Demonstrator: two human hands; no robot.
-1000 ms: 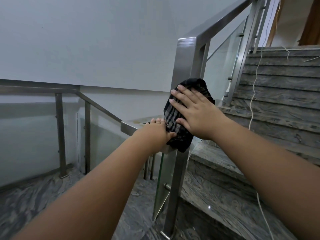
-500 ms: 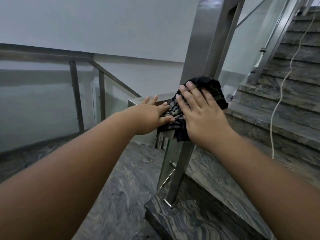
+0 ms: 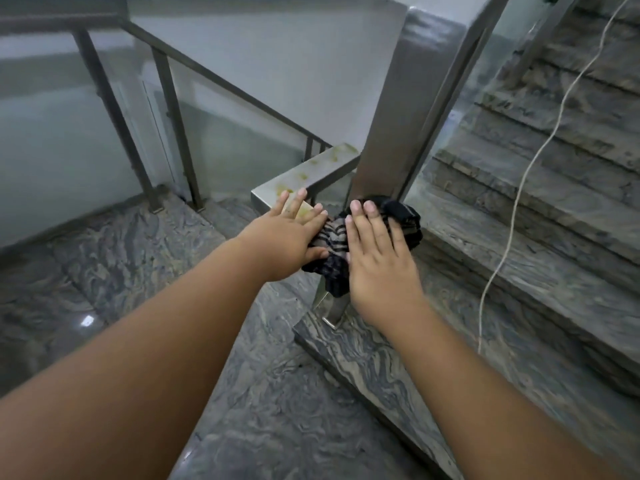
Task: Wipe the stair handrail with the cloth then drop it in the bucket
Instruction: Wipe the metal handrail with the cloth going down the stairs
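A dark checked cloth [image 3: 334,242] is bunched against the steel post where the stair handrail [image 3: 308,174] turns a corner. My right hand [image 3: 377,258] lies flat over the cloth, fingers spread, pressing it against the post. My left hand [image 3: 289,237] rests on the low rail's flat top, which has yellowish stains, and its thumb and fingertips touch the cloth's left edge. The tall steel post [image 3: 405,98] rises behind the cloth. No bucket is in view.
Grey marble steps [image 3: 540,209] climb to the right, with a thin white cord [image 3: 519,188] hanging down over them. A glass-and-steel railing [image 3: 166,109] runs along the left above a marble landing [image 3: 114,251]. The post's foot [image 3: 332,313] is bolted to the step edge.
The view has tilted downward and both hands with the cloth have slid lower along the post, toward the low rail's corner. The left hand's fingers have spread flatter on the rail.
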